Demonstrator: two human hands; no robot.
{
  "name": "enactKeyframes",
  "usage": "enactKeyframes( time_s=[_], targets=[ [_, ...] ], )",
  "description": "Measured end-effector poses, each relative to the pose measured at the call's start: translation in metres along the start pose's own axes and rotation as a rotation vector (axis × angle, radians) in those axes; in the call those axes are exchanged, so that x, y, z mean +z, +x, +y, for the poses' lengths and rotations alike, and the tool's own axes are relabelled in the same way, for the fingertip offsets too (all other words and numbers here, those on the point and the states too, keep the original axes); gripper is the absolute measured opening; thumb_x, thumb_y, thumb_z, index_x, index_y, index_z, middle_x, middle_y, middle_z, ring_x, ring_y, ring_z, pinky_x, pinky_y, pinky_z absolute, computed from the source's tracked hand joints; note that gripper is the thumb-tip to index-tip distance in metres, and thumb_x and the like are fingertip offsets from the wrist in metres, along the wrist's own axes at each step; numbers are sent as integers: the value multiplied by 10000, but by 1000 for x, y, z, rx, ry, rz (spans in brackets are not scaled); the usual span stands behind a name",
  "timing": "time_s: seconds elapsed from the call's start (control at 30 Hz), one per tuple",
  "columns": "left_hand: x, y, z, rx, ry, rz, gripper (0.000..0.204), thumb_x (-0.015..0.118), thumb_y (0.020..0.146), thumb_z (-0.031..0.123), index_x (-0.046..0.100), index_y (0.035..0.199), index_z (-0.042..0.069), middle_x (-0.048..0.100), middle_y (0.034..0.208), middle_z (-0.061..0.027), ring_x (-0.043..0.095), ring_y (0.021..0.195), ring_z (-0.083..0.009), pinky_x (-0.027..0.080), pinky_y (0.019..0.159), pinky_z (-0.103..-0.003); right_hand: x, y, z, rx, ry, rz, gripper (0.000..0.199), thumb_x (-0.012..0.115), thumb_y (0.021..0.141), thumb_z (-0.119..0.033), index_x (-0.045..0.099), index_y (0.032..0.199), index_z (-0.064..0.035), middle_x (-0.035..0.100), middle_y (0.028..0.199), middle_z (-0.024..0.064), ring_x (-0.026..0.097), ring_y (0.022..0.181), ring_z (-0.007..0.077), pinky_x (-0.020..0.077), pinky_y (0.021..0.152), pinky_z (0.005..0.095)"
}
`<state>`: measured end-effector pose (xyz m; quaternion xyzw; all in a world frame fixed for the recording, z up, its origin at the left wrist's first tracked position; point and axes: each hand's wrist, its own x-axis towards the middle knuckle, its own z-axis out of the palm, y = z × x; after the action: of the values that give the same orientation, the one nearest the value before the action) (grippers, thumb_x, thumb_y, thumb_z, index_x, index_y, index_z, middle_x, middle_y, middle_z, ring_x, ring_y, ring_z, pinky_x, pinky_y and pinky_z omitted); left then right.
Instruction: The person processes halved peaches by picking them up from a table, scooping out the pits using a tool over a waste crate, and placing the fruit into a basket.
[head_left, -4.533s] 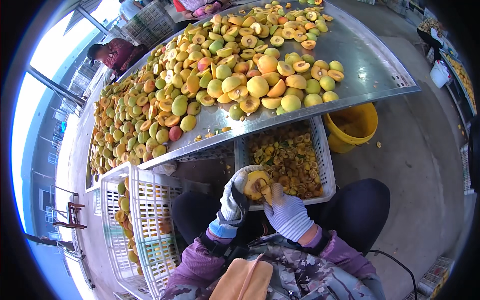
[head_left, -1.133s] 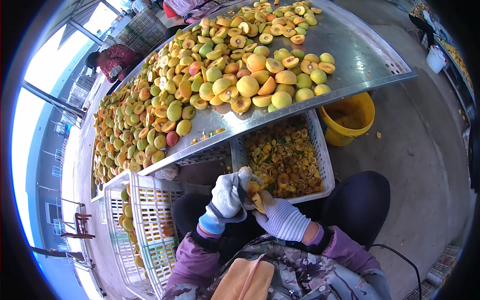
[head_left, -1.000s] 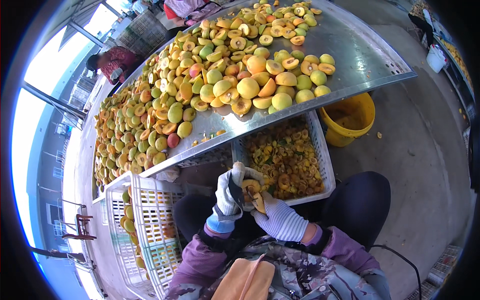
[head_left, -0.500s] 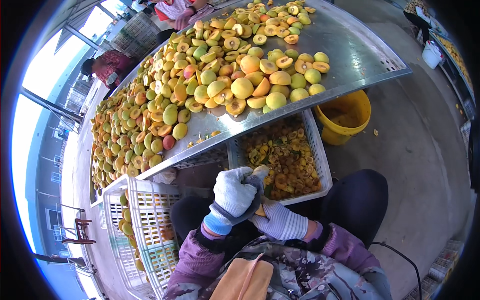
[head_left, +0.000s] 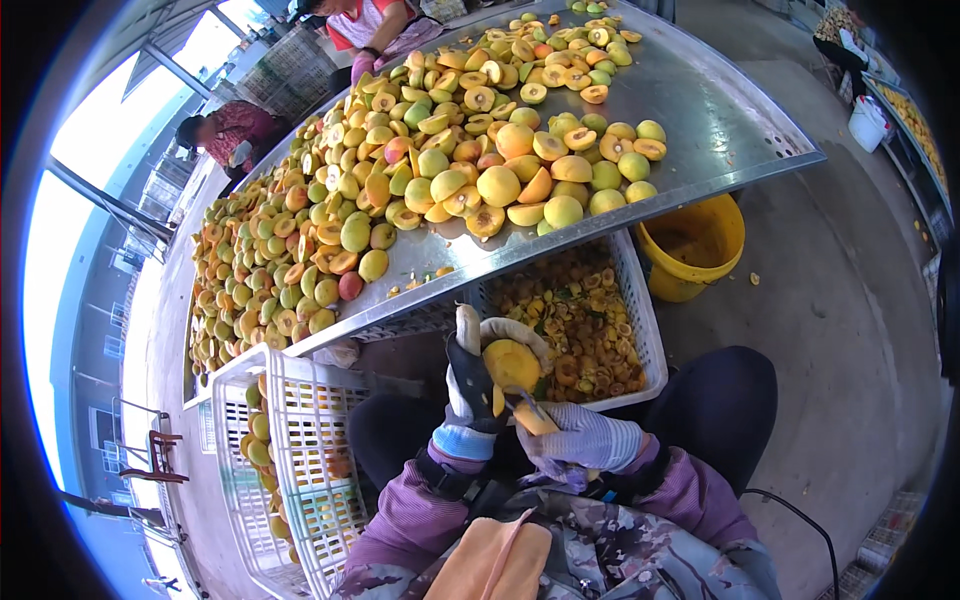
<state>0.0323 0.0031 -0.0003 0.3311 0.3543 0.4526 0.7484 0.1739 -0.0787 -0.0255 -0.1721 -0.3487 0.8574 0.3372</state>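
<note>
In my gloved left hand [head_left: 468,380] a yellow peach half [head_left: 511,364] rests with its cut face showing, thumb upright on one side and fingers curled round the other. My right hand [head_left: 585,442], in a striped glove, grips a small pitting tool by its wooden handle [head_left: 537,419]. The tool's metal end is against or just beside the fruit's near edge; exact contact I cannot tell. Both hands are above my lap, before a white crate [head_left: 652,345] of peach scraps and pits [head_left: 585,345].
A metal table [head_left: 705,110] bears a large heap of whole and halved peaches [head_left: 420,160]. At its right stands a yellow bucket [head_left: 705,275]. A white slotted basket [head_left: 320,470] with peaches is at my left. Two people [head_left: 235,135] [head_left: 370,25] are beyond the table.
My hands were clasped together, hiding the fruit. Now they have come apart; the left has turned open-side up, showing the peach half, and the right has drawn slightly right with the tool.
</note>
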Motion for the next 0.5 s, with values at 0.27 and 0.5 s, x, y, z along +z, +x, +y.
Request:
enactKeyframes(
  time_s=[0.27, 0.5],
  targets=[
    [-121, -41, 79, 1013, 1059, 261, 473, 346, 986, 339, 584, 1082, -58, 616, 1078, -153, 596, 944, -247, 485, 795, -328, -112, 8, 81, 432, -1689, 959, 285, 578, 835, -242, 497, 1020, -41, 644, 661, 177, 654, 631, 364, 492, 546, 480],
    [-149, -111, 181, 380, 2002, 1588, 361, 583, 835, 228, 604, 1183, 134, 648, 1024, -193, 640, 899, -293, 489, 784, -380, -82, 0, 61, 378, -1764, 739, 221, 483, 877, -183, 505, 1003, -3, 631, 591, 144, 655, 573, 325, 475, 488, 474]
  ],
)
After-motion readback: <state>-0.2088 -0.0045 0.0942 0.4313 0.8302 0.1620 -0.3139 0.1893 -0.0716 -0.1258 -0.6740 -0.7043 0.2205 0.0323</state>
